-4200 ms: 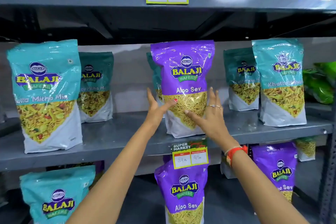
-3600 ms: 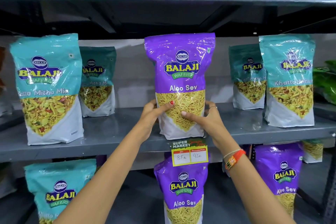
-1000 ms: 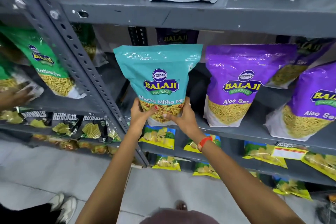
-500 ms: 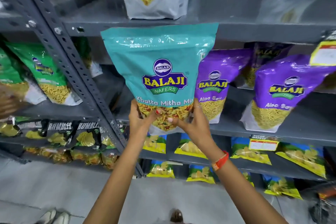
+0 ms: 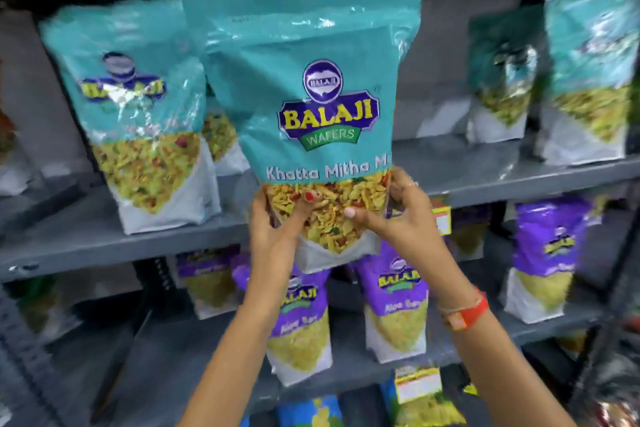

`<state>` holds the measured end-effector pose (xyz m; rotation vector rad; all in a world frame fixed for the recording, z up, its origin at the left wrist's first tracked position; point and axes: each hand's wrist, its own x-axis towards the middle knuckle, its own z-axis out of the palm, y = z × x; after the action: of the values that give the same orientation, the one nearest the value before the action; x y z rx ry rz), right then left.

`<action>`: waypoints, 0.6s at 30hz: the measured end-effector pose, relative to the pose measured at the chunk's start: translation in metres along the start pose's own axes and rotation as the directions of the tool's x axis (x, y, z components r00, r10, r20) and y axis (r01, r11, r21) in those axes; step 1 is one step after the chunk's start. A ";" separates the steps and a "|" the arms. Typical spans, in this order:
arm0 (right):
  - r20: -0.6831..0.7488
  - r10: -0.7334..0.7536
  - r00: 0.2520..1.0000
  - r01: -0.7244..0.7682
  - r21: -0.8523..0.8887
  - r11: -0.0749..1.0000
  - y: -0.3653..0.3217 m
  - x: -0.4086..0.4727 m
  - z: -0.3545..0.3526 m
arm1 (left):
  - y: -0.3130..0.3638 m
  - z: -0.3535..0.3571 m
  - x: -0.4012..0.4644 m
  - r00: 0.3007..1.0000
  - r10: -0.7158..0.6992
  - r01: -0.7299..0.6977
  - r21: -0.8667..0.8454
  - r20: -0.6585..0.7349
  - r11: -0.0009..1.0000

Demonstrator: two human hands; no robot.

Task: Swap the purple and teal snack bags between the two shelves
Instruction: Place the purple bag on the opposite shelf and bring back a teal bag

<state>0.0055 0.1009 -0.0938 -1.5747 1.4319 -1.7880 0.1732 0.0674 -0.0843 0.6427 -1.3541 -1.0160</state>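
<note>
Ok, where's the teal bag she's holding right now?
The teal bag is centre frame in the head view, held by the left hand and right hand in front of the upper shelf.

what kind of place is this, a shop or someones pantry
Most likely a shop aisle. Grey metal shelves carry many copies of the same branded snack: teal bags above, purple bags below. Small price tags are stuck to the shelf edges.
</note>
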 end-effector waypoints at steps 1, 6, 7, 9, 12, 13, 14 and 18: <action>-0.009 -0.008 1.000 0.008 -0.022 1.000 -0.011 0.013 -0.003 | 0.006 0.009 0.012 1.000 0.021 -0.020 -0.016 0.001 1.000; -0.088 -0.083 0.993 0.081 -0.019 0.997 -0.025 0.073 -0.059 | 0.028 0.075 0.069 0.994 0.066 -0.063 -0.042 0.084 0.997; -0.101 -0.078 0.992 0.077 -0.018 0.997 -0.024 0.083 -0.070 | 0.028 0.088 0.079 0.992 0.071 -0.068 -0.036 0.101 0.997; -0.107 -0.058 0.993 0.057 -0.010 0.998 -0.018 0.099 -0.091 | 0.026 0.111 0.095 0.987 0.053 -0.051 -0.017 0.149 0.999; -0.113 -0.013 0.994 0.012 -0.011 1.000 -0.007 0.108 -0.118 | 0.017 0.141 0.107 0.978 0.002 -0.003 0.007 0.207 1.000; -0.112 0.002 0.994 -0.004 -0.019 1.000 -0.003 0.109 -0.124 | 0.012 0.148 0.108 0.975 -0.014 0.010 0.020 0.222 1.000; -0.106 0.003 0.994 -0.006 -0.034 0.999 0.001 0.109 -0.129 | 0.009 0.153 0.108 0.972 -0.036 0.028 0.037 0.230 0.999; -0.110 -0.036 0.993 0.024 -0.108 0.994 0.010 0.115 -0.140 | -0.001 0.163 0.107 0.971 -0.049 0.032 0.075 0.236 0.997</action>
<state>-0.1582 0.0672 -0.0235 -1.5780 1.5870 -1.8720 0.0062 0.0023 -0.0089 0.6174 -1.5980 -1.1085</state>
